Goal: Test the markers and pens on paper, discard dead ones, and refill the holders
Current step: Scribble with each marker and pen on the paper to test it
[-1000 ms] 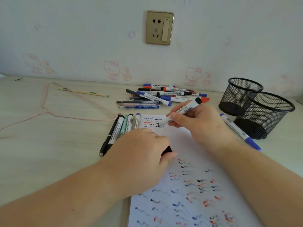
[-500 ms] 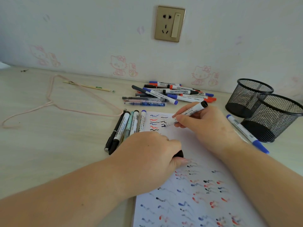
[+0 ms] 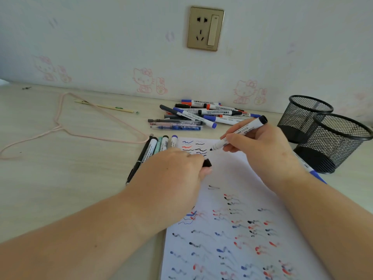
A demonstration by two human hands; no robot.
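The right hand [image 3: 260, 150] pinches a marker [image 3: 239, 134] in a writing grip, fingers curled round the barrel, tip down just over the far end of the paper [image 3: 238, 178] beside the newest squiggles, placed to add a test stroke. The left hand [image 3: 173, 174] rests on the paper's left edge, fingers curled round a black cap [image 3: 206, 163], probably kept ready for recapping. A row of pens [image 3: 153, 148] lies just left of the paper; an unsorted pile [image 3: 201, 116] lies farther back. Two mesh holders [image 3: 323, 132] stand at right, apparently empty. The worktop [image 3: 60, 178] is pale wood grain. A socket [image 3: 205, 28] sits on the cartoon-patterned wall.
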